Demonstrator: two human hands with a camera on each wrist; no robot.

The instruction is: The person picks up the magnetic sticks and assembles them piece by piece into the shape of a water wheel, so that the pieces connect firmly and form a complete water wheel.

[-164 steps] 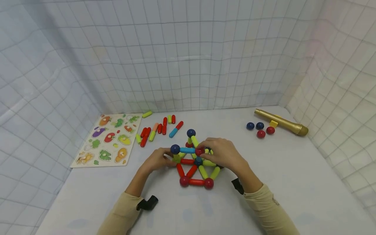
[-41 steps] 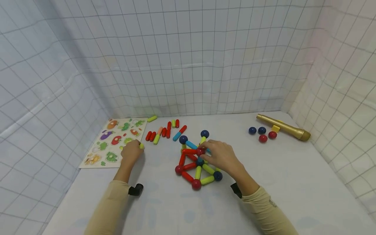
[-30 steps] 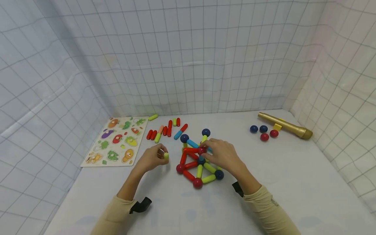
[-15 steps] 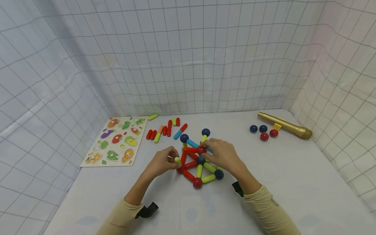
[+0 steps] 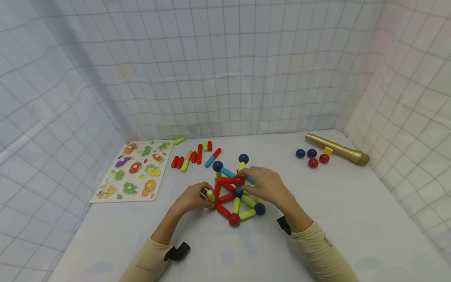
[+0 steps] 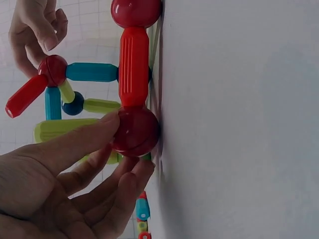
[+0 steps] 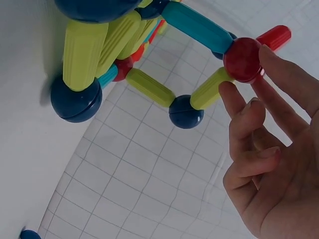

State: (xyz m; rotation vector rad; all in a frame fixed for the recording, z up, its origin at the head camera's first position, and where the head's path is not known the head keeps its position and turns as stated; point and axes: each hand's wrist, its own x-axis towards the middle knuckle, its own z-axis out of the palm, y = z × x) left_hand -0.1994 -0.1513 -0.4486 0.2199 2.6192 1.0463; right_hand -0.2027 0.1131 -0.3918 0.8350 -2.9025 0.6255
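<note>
A frame of red, yellow-green and blue magnetic sticks joined by balls (image 5: 237, 194) stands in the middle of the white table (image 5: 345, 219). My left hand (image 5: 205, 195) pinches a yellow-green stick (image 5: 210, 194) and holds its end against the frame's low left red ball (image 6: 135, 132). In the left wrist view that stick (image 6: 65, 130) lies under my index finger. My right hand (image 5: 244, 181) pinches the top red ball (image 5: 239, 181) of the frame. In the right wrist view its fingertips (image 7: 269, 55) sit on that ball (image 7: 242, 59).
A wooden vegetable puzzle board (image 5: 132, 172) lies at the left. Several loose sticks (image 5: 192, 154) lie behind the frame. Several red and blue balls (image 5: 311, 157) and a gold toy microphone (image 5: 336, 148) lie at the back right. Grid-patterned cloth walls enclose the table.
My left hand left the frame, took a yellow-green stick from beside the puzzle board and brought it to the frame's left red ball. My right hand stayed on the top red ball.
</note>
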